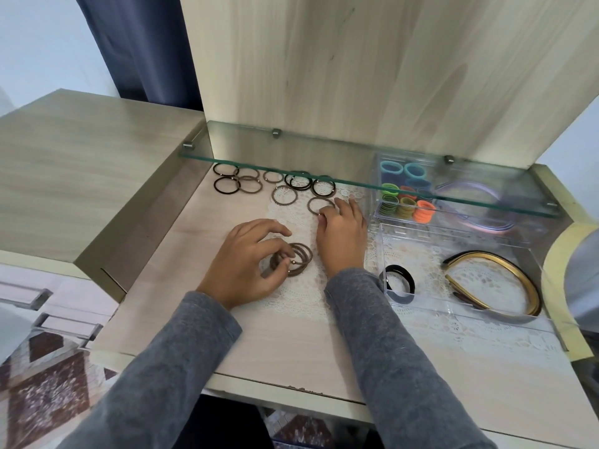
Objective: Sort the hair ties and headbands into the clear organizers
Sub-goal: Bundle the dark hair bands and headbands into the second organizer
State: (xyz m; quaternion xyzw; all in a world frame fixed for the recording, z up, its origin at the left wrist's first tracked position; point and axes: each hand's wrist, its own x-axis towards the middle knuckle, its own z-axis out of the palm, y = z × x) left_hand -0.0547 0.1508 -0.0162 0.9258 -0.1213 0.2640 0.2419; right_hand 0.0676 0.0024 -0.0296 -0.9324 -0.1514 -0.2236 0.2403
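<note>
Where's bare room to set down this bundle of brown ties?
Bare desktop left of the left hand, in front of the loose ties. Also the near organizer, between black ties and gold headband. Crowded under the glass shelf.

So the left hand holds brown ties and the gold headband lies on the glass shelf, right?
No: in the head view the gold headband lies in the near organizer, not on the glass shelf. The left hand does hold brown ties.
</note>
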